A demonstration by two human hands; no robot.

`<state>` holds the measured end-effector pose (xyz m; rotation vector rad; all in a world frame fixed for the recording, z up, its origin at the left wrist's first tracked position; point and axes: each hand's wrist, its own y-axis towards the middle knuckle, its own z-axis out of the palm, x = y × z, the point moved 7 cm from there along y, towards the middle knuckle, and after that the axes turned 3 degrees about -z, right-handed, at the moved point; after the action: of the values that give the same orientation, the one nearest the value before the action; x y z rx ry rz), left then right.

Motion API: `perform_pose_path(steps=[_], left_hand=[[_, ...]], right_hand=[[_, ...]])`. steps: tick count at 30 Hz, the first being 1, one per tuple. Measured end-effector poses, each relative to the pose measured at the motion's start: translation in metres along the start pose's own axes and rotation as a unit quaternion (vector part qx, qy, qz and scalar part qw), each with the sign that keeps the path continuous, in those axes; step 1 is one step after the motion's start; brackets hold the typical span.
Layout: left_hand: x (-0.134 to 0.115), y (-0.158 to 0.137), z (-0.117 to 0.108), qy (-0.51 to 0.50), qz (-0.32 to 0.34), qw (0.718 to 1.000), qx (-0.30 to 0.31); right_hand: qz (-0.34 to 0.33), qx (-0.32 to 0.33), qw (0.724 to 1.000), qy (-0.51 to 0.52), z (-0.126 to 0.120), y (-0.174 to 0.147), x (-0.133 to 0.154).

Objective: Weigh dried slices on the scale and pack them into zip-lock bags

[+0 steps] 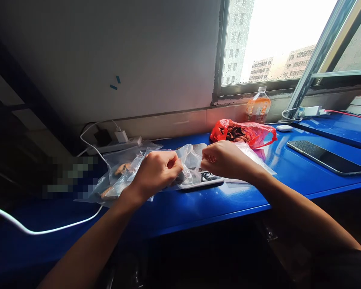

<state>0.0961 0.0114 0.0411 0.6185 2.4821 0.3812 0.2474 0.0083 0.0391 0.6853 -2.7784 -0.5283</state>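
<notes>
A clear plastic bag [189, 157] is stretched between my two hands above the blue table. My left hand [159, 170] is closed, thumb and fingers pinching the bag's left side. On the other side my right hand [222, 158] is curled into a fist at the bag's right edge; its fingertips are partly hidden. Below the bag lies a flat white-edged device [212, 181] with a dark panel, perhaps a scale, mostly covered. Beside my left hand are several clear bags [114, 180], some with brown dried pieces [122, 168] inside.
Behind my right hand, a red plastic bag [260, 134] holds dark brown dried pieces [234, 132]. A bottle [258, 106] with an orange label stands by the window. The phone [327, 157] lies right, near a white case [284, 128]. A white cable [48, 232] runs from the power strip [134, 143].
</notes>
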Motion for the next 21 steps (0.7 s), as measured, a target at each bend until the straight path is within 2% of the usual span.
perform_pose_path(steps=[7, 16, 21], left_hand=[[0.004, 0.002, -0.006, 0.055, 0.010, 0.998, 0.008], [0.010, 0.004, -0.009, 0.075, 0.003, 0.996, 0.050], [0.012, 0.004, -0.007, 0.073, 0.001, 0.993, 0.095]], right_hand=[[0.007, 0.032, 0.999, -0.019, 0.001, 0.002, -0.005], [-0.003, 0.062, 0.996, -0.058, 0.004, 0.000, -0.020], [-0.029, 0.080, 0.996, -0.040, 0.003, 0.000, -0.026]])
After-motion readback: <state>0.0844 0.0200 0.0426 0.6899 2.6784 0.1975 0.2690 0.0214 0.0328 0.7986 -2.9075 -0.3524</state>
